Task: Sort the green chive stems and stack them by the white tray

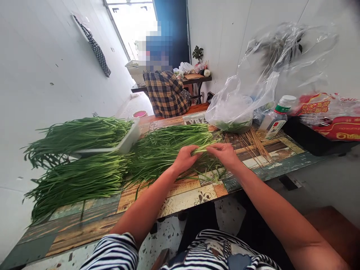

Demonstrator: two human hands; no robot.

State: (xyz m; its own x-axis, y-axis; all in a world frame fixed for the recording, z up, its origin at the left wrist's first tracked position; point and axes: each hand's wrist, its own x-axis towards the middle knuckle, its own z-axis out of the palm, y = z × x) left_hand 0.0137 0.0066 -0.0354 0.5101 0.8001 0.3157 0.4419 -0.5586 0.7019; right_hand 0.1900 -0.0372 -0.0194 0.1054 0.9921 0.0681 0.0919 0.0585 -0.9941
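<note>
My left hand (186, 157) is closed around a small bunch of garlic chives (200, 149), whose pale stem ends point right. At those ends, the fingers of my right hand (224, 153) pinch the stems. Beneath and behind both hands spreads a loose heap of chives (165, 144) on the wood-patterned table (180, 200). Short chive trimmings (215, 174) lie just below my hands. To the right, thin bamboo skewers (257, 144) are scattered on the tabletop.
At left, one chive pile (81, 176) lies on the table and another (87, 133) fills a white tray (131, 138). A clear plastic bag (233, 108), a bottle (277, 118) and red packaging (334, 116) stand right. A person in a plaid shirt (165, 93) sits beyond the table.
</note>
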